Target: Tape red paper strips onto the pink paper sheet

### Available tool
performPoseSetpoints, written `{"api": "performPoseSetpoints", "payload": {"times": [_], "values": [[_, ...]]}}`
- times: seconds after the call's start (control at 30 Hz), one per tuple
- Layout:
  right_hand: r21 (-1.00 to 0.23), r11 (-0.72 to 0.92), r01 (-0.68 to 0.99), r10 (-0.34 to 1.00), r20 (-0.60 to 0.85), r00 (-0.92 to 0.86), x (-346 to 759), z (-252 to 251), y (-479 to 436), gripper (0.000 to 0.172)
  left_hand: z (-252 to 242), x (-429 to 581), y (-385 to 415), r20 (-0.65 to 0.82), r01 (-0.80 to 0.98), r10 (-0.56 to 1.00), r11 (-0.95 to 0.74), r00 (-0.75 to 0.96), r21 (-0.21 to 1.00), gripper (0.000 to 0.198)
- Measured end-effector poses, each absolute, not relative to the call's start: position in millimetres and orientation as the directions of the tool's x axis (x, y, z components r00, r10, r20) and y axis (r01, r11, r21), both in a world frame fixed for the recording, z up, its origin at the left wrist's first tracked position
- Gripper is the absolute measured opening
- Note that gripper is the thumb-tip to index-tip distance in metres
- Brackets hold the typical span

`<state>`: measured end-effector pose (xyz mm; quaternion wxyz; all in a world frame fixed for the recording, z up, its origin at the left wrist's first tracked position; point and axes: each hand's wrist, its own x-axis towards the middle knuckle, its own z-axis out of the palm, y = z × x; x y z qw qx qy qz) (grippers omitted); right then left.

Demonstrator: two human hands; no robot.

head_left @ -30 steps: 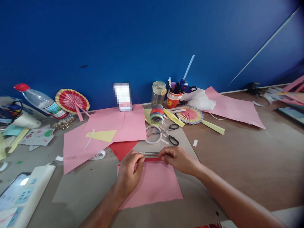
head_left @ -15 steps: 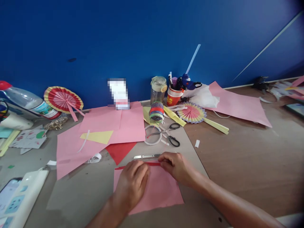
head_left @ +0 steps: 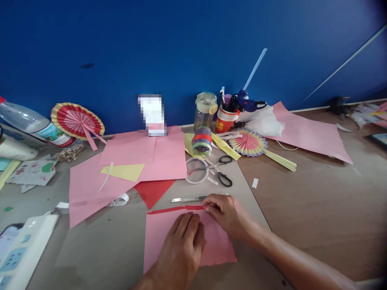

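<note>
A pink sheet of paper lies on the table in front of me, with a narrow red paper strip along its far edge. My right hand pinches the right end of this strip between thumb and fingers. Lower down, my left hand rests on the middle of the sheet, fingers extended and pressing on the paper. Just beyond the strip lies a utility knife, its right end partly hidden by my right hand.
Scissors lie over a white tape ring. Behind them stand rolls of coloured tape, a clear bottle and a red cup. Pink sheets spread at left, near a power strip. A folded paper fan lies at right.
My left hand has left the red strip and slid down and right onto the middle of the pink sheet. My right hand stays at the strip's right end. The view has shifted slightly.
</note>
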<state>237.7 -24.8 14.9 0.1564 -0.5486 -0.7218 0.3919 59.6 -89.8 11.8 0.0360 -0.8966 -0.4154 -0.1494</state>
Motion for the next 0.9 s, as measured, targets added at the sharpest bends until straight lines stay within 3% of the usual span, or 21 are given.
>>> {"api": "performPoseSetpoints", "payload": {"times": [0.7, 0.9], "values": [[-0.712, 0.156, 0.684, 0.912, -0.161, -0.376, 236.0, 16.0, -26.2, 0.017, 2.1, 61.1, -92.6, 0.220, 0.754, 0.735, -0.657, 0.641, -0.004, 0.024], [-0.706, 0.178, 0.685, 0.917, -0.134, -0.375, 235.6, 15.5, -27.8, 0.018, -3.8, 60.7, -93.5, 0.266, 0.752, 0.726, -0.659, 0.635, 0.004, 0.023]]}}
